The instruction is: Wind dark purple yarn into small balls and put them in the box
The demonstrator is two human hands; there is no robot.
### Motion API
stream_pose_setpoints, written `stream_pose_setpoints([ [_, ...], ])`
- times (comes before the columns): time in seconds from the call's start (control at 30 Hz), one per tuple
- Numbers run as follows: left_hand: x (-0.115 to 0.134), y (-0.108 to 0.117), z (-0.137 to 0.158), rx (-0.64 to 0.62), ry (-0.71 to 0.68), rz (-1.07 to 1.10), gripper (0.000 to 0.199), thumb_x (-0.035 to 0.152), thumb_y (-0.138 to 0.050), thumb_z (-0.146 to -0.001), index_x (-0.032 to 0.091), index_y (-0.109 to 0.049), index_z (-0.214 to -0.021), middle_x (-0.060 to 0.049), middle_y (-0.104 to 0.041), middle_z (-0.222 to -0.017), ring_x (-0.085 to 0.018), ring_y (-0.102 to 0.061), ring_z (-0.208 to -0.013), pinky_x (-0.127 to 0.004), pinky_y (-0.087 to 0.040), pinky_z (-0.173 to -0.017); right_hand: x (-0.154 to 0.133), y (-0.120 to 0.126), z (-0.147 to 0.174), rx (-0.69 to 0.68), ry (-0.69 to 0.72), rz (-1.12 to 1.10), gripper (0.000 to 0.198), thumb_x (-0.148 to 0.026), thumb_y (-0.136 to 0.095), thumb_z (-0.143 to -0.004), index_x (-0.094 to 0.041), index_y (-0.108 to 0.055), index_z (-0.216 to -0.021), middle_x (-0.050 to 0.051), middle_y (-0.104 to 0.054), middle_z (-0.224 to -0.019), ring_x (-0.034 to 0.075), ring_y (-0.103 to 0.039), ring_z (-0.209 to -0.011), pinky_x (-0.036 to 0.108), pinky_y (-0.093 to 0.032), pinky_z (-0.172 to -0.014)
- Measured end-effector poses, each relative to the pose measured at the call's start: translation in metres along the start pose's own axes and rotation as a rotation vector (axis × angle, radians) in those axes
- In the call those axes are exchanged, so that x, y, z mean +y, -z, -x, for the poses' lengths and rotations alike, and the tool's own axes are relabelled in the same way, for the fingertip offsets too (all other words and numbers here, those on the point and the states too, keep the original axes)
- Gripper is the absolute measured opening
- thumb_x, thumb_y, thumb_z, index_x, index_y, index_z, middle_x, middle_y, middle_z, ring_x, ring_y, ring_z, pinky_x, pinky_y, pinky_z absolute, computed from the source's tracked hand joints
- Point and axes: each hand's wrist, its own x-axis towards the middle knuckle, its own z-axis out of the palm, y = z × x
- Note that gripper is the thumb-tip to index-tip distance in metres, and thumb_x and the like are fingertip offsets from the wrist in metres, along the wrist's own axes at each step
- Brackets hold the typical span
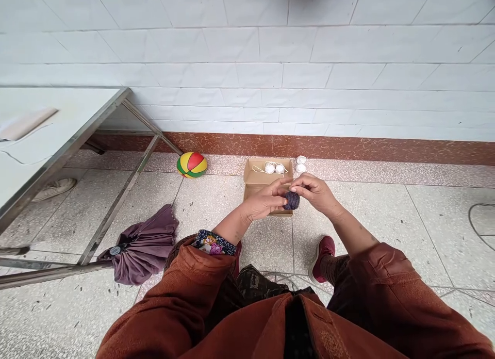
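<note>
A small ball of dark purple-grey yarn [292,200] is between my two hands, above an open cardboard box [251,191]. My left hand [266,200] grips the ball from its left side, thumb and fingers closed on it. At the top of the ball, my right hand [315,194] pinches the yarn with thumb and forefinger; whether a loose strand is in the pinch is too small to tell. White yarn balls [269,167] with loose strands lie in the far part of the box. More white balls [300,168] sit on the floor just right of it. My hands hide part of the box.
A metal-framed table [69,142] stands at the left, a folded purple umbrella [149,245] by its lower bar. A colourful ball [192,164] rests near the tiled wall [232,75]. A dark cable [472,219] lies on the floor at the right.
</note>
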Motion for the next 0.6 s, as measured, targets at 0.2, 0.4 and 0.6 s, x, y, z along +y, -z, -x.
stream_pose_setpoints([
  [0.2, 0.005, 0.0, 0.0, -0.02, -0.077, 0.158, 0.062, 0.021, -0.079, -0.071, 0.024, -0.064, -0.131, -0.01, -0.064, -0.124, -0.019, -0.061, -0.104, -0.033, -0.048, -0.09, 0.01, -0.007, 0.003, -0.055, -0.17, -0.051, 0.023, -0.039, -0.057, -0.095, -0.021, -0.063, -0.082, -0.001, -0.06, -0.075, 0.015, -0.054, -0.07, 0.03, -0.042, -0.069],
  [0.4, 0.003, 0.012, -0.008, 0.28, -0.163, 0.185, 0.039, 0.023, -0.079, -0.069, 0.017, -0.074, -0.108, -0.007, -0.07, -0.109, -0.014, -0.061, -0.093, -0.025, -0.046, -0.08, 0.006, -0.006, 0.007, -0.056, -0.074, 0.084, 0.021, -0.037, -0.057, -0.096, -0.021, -0.065, -0.085, 0.0, -0.059, -0.075, 0.014, -0.051, -0.067, 0.029, -0.04, -0.066],
  [0.6, -0.001, 0.011, -0.012, 0.405, -0.12, 0.022, 0.036, 0.022, -0.076, -0.07, 0.015, -0.072, -0.105, -0.007, -0.069, -0.106, -0.015, -0.061, -0.09, -0.03, -0.049, -0.082, -0.005, -0.001, 0.01, -0.191, 0.124, 0.074, 0.014, -0.033, -0.062, -0.095, -0.023, -0.07, -0.092, 0.001, -0.064, -0.081, 0.013, -0.055, -0.068, 0.028, -0.043, -0.066],
])
